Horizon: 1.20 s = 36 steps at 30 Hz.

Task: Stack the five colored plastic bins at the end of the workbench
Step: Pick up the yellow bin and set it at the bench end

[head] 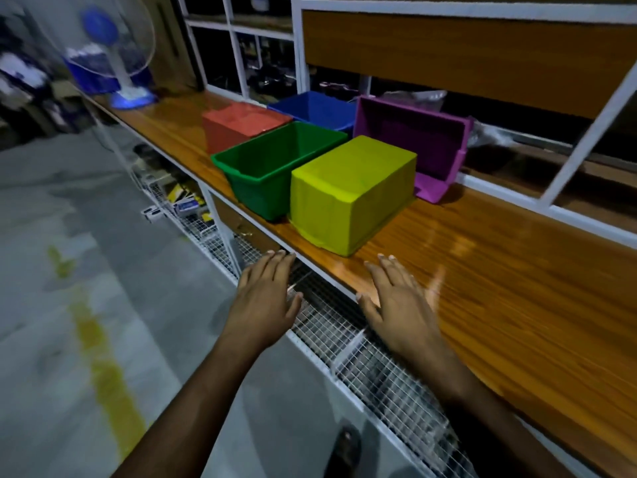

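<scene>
Five plastic bins stand close together on the wooden workbench (482,270). The yellow-green bin (348,191) is upside down, nearest me. To its left the green bin (272,167) sits upright and empty. Behind these are a red bin (241,124) turned upside down, a blue bin (317,108) upright, and a purple bin (413,139) tipped on its side with its opening facing me. My left hand (265,298) hovers off the bench's front edge, fingers spread, holding nothing. My right hand (396,298) hovers over the bench edge just short of the yellow-green bin, also spread and holding nothing.
A white metal shelf frame (586,132) with wooden panels rises behind the bench. A blue table fan (113,63) stands at the far end. Wire-mesh baskets (344,326) hang under the bench with boxes in them. Grey floor with a yellow line lies to the left.
</scene>
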### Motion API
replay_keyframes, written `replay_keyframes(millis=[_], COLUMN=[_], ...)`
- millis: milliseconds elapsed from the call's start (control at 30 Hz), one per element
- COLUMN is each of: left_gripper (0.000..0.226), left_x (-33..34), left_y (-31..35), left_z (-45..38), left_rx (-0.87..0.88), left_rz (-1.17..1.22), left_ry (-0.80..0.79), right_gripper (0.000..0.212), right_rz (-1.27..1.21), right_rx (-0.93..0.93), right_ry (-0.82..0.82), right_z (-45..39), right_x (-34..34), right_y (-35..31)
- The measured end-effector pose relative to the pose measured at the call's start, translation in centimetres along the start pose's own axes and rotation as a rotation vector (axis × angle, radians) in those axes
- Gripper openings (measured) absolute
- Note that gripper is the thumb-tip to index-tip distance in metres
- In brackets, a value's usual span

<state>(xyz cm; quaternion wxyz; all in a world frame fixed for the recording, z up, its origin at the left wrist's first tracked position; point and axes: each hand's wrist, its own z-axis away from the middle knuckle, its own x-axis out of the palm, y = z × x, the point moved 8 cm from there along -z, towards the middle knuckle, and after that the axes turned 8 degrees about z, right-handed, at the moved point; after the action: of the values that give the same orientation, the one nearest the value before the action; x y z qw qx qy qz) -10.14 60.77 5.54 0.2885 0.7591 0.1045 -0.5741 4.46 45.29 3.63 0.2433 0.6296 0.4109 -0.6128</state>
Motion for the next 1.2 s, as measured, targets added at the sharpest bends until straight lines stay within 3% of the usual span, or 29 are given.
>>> replay_keyframes(millis=[400,700,867,1000,1200], left_gripper=[0.065,0.062,0.05,0.054,0.047], left_x=[-0.7,-0.3,0.8,1.9,2.9], left_y=[-6.8,-5.2,-4.0,-3.5,-2.6], left_z=[-18.3,-29.8,-31.7,-32.0,-32.9], left_rx=[0.071,0.367,0.45,0.408,0.264], left_rz=[0.071,0.247,0.125,0.093,0.398], left_ry=[-0.064,-0.142,-0.124,-0.146,-0.256], right_gripper=[0.057,0.047,0.049,0.044,0.039], right_rz=[-0.069,-0.19,-0.307,-0.439,-0.42], right_rx=[0.183,0.559,0.734,0.741,0.731], right_ry=[0.111,0.263,0.306,0.364,0.421], right_z=[-15.8,-20.0,-20.0,-19.8,-18.0], right_x=[-0.3,-0.4,0.9,0.6,-0.4], right_y=[0.0,1.8,2.7,2.3,2.8])
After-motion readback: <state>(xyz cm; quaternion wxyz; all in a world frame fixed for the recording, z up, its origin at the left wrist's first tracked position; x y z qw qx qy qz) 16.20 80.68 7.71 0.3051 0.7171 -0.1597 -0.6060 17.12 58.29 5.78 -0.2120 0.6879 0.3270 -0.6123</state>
